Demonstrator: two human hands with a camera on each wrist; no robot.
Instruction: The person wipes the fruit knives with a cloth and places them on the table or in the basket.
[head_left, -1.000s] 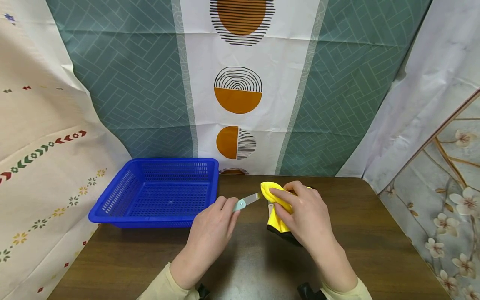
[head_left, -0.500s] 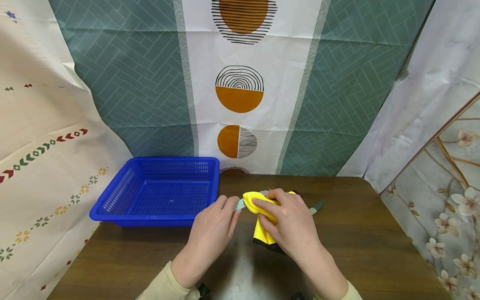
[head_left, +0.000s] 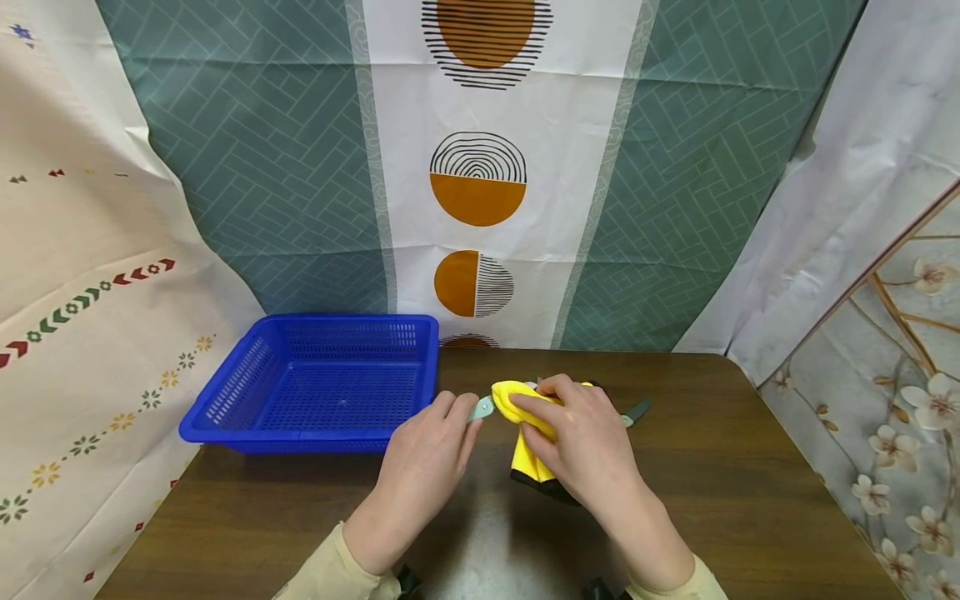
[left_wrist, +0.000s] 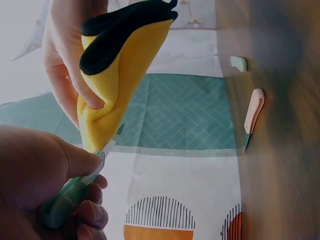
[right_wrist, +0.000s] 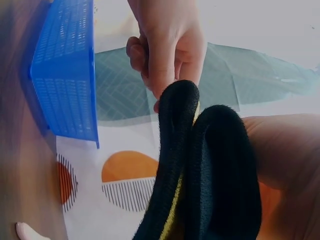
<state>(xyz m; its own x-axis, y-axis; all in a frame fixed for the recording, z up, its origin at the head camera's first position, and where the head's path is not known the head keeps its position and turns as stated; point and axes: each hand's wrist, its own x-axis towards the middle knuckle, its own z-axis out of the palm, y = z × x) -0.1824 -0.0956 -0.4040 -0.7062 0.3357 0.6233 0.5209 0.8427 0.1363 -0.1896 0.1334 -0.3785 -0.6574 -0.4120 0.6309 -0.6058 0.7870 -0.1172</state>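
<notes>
My left hand (head_left: 426, 454) grips the mint-green handle of a small knife (head_left: 482, 408), its blade pointing right. A yellow cloth (head_left: 528, 458) with black edging is folded over the blade, and my right hand (head_left: 588, 429) pinches it there. The left wrist view shows the left thumb along the knife handle (left_wrist: 65, 202), while a bit of blade (left_wrist: 120, 131) shows beside the folded cloth (left_wrist: 137, 57). In the right wrist view, the cloth's black edges (right_wrist: 222, 170) fill the foreground and hide the blade.
To the left stands a blue plastic basket (head_left: 307, 437) on the brown wooden table (head_left: 720, 500). Behind the right hand lies a green knife (head_left: 636, 413). A pink-handled knife (left_wrist: 254, 112) also lies on the table in the left wrist view. Patterned curtains (head_left: 480, 100) hang behind.
My right hand and the cloth have slid left along the blade to near the handle, then back slightly right. The green knife on the table has come into sight. The left hand stays nearly still.
</notes>
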